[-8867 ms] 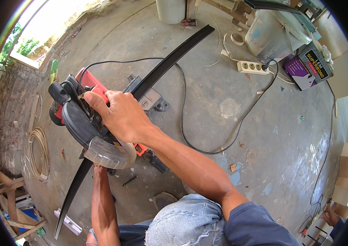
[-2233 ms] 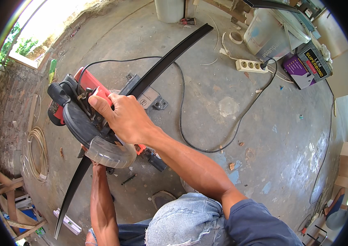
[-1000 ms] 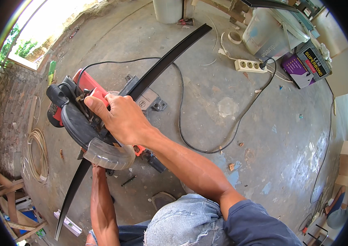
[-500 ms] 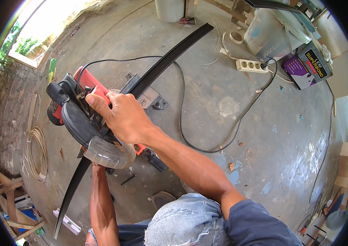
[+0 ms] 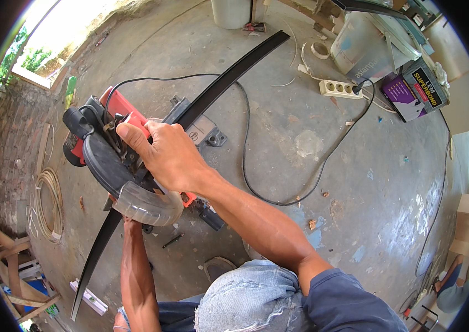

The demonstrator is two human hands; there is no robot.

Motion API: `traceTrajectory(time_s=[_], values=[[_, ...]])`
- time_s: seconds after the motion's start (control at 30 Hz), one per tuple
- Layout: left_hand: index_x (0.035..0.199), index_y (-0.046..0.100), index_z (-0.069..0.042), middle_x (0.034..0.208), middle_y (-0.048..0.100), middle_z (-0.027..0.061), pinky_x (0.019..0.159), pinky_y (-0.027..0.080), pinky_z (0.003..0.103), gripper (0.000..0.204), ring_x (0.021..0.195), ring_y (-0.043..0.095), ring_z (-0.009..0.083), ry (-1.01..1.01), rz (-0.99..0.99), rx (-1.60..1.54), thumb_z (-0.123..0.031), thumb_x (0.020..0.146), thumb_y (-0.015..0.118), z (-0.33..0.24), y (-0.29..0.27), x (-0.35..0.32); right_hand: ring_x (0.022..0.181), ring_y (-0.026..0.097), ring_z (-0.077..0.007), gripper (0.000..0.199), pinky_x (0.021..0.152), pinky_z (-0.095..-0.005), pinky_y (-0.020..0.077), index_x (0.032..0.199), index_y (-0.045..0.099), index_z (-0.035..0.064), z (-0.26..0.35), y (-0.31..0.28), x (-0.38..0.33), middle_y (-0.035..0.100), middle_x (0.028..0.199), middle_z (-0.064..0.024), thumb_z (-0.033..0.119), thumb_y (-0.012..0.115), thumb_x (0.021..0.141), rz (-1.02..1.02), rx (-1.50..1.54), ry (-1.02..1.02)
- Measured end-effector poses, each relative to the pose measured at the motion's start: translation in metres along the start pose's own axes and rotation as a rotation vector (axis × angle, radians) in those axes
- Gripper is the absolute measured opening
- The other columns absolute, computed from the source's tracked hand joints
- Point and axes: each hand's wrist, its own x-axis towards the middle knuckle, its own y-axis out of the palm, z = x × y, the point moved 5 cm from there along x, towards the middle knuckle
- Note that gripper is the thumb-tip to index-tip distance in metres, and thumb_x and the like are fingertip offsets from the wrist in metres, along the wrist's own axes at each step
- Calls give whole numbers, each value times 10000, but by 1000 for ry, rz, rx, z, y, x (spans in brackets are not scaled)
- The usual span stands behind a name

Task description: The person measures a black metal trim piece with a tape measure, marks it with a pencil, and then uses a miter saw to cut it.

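The right hand (image 5: 165, 157) is closed over the top handle of a red and black circular saw (image 5: 115, 160), fingers wrapped round the grip and the thumb lying along its far edge. The saw sits at the left of the scene on the bare concrete floor (image 5: 356, 182), its dark rounded blade guard toward the left and a clear, curved plastic lower guard (image 5: 146, 206) on its near side. Under the saw runs a long black strip (image 5: 229, 77), flat, smooth and slightly glossy; it stretches from the far middle of the floor, passes beneath the saw, and ends at the near left. The left hand (image 5: 129, 224) is mostly hidden under the saw, at the strip; whether it is open or gripping cannot be told, only the forearm shows below it. A thin black power cord (image 5: 279, 202) loops from the saw across the floor to a white power strip (image 5: 340, 88) at the far right. The floor is grey, rough and stained. A coil of pale hose (image 5: 49, 205) lies at the left.
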Motion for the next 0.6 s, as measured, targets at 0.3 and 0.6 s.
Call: traceTrajectory(time_s=[0.3, 0.6], values=[[1372, 618, -260, 1408, 637, -74, 1173, -82, 778, 519, 1385, 494, 165, -3, -75, 444, -591, 1035, 405, -17, -13, 0, 679, 655, -330, 890, 692, -454, 510, 876, 641, -121, -2, 1, 0, 634, 728, -259, 738, 444, 999, 20, 9, 16], [1429, 563, -243, 1468, 588, -58, 1174, -58, 777, 540, 1420, 448, 175, -39, -2, 470, -577, 1056, 363, -16, 2, 0, 693, 669, -336, 933, 698, -457, 516, 882, 646, -133, -8, -1, -1, 646, 736, -256, 767, 423, 987, 13, -17, 15]])
